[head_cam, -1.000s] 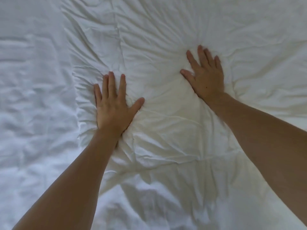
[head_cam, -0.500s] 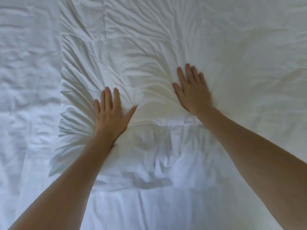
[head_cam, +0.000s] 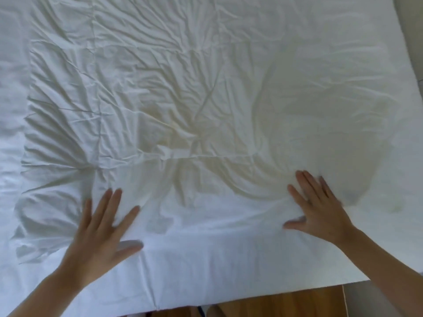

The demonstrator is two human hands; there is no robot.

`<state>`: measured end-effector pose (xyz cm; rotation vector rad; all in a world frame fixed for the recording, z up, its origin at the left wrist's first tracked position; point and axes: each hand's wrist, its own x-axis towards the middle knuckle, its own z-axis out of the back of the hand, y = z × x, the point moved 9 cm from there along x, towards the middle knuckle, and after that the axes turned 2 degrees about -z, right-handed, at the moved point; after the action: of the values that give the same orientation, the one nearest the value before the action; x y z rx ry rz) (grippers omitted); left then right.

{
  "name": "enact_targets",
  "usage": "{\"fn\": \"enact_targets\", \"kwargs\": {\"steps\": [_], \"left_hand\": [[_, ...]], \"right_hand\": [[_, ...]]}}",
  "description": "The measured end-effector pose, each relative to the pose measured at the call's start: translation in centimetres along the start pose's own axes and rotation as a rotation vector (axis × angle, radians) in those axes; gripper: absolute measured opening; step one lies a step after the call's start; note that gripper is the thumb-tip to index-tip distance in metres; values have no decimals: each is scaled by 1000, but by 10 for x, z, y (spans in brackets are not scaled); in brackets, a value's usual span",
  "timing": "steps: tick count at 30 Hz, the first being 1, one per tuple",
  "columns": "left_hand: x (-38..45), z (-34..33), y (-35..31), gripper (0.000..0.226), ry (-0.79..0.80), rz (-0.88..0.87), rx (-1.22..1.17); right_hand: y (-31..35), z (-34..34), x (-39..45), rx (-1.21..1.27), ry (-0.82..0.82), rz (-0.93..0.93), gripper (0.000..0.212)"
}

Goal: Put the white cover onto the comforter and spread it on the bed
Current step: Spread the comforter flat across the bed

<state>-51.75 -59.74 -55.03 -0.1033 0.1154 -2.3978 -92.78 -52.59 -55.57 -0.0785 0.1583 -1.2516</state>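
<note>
The white cover (head_cam: 206, 88) lies wrinkled across the bed and fills most of the head view. The cream comforter shows through it as a faint yellowish patch in the middle. My left hand (head_cam: 100, 227) lies flat on the cover at the lower left, fingers straight and spread. On the lower right, my right hand (head_cam: 318, 209) presses flat on the fabric with its fingers apart. Both hands sit close to the near edge of the bed. Neither hand holds any cloth.
The white bed sheet (head_cam: 11, 133) shows along the left side beyond the cover's edge. A wooden floor (head_cam: 274, 303) is visible below the near bed edge. The bed's right edge (head_cam: 409, 72) runs down the far right.
Both hands have slid toward me across the cover and moved farther apart, still flat. The view has pulled back, so the near bed edge and the floor have come into sight.
</note>
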Motion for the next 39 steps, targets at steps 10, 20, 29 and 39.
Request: {"fn": "enact_targets", "kwargs": {"steps": [10, 20, 29, 39], "left_hand": [[45, 2, 38, 107, 5, 27, 167], [39, 37, 44, 61, -15, 279, 14], [-24, 88, -52, 94, 141, 345, -192], [-157, 178, -32, 70, 613, 576, 244]], "right_hand": [[-53, 14, 55, -92, -227, -112, 61], [-56, 37, 91, -153, 53, -221, 45], [-50, 122, -25, 41, 416, -236, 43], [144, 182, -111, 292, 730, -173, 45]]}}
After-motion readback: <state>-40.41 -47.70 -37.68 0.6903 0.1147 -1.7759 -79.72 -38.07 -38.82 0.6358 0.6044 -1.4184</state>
